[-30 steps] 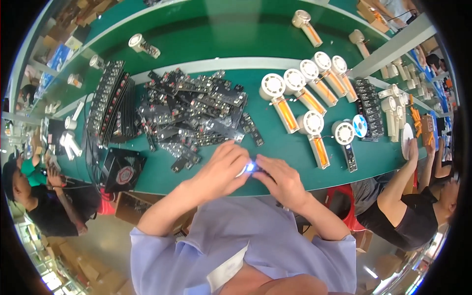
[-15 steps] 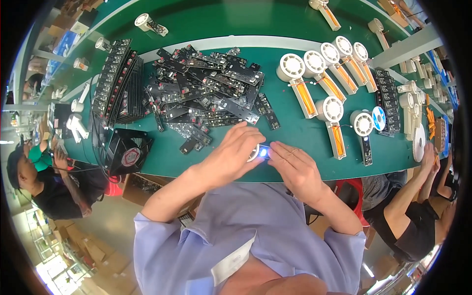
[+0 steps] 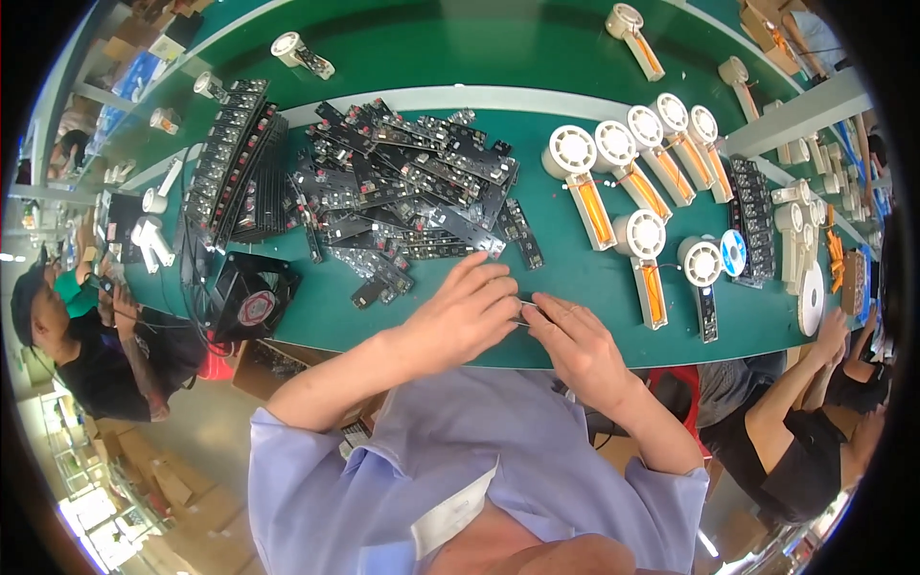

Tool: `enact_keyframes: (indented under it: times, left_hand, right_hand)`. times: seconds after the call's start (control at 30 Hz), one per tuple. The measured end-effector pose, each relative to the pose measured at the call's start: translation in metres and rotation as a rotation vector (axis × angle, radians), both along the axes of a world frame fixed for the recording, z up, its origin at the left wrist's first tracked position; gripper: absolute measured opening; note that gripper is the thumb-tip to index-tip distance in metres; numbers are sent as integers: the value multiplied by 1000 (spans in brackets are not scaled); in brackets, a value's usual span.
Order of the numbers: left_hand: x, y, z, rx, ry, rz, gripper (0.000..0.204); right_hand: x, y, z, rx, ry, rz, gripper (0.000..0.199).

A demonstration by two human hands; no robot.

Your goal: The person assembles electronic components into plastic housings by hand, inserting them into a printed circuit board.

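My left hand (image 3: 465, 309) is closed round a small white handheld fan (image 3: 522, 309) at the front middle of the table. Only a pale sliver of it shows between the hands; the rest is behind my fingers. My right hand (image 3: 578, 343) pinches the other end with thumb and fingers close together. Just beyond the left fingertips lies a heap of dark circuit boards (image 3: 412, 182). To the right of my hands lies a white fan with an orange cell in its handle (image 3: 648, 278), beside another fan fitted with a dark board (image 3: 704, 287).
Several more fans with orange cells (image 3: 589, 206) lie at the back right. Stacked board panels (image 3: 225, 163) and a black square cooling fan (image 3: 254, 297) occupy the left. A blue-and-white disc (image 3: 733, 253) lies at right. Co-workers sit on both sides (image 3: 767, 422).
The held fan has turned, so its white rim and glowing light no longer show. Both my hands have shifted slightly nearer to me, and the view has tilted a little.
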State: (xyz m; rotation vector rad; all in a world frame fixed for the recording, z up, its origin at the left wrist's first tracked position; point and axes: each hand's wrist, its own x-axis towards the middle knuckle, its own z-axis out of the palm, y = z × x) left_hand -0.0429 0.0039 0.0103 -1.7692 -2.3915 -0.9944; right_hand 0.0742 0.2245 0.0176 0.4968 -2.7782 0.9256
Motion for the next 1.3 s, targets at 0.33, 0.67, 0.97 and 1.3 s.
enact_keyframes:
  times: [0.33, 0.67, 0.97, 1.3]
  left_hand:
    - [-11, -17, 60, 367, 141, 215, 34]
    - [-37, -38, 6, 33, 150, 514, 41]
    - [-53, -40, -4, -86, 85, 500, 41]
    - [-124, -9, 23, -142, 173, 350, 43]
  right_hand:
    - [-57, 9, 59, -19, 201, -42, 36]
    - [-459, -67, -15, -117, 30, -356, 22]
    - [-472, -34, 14, 248, 113, -315, 27]
    - [-366, 236, -13, 538, -181, -818, 34]
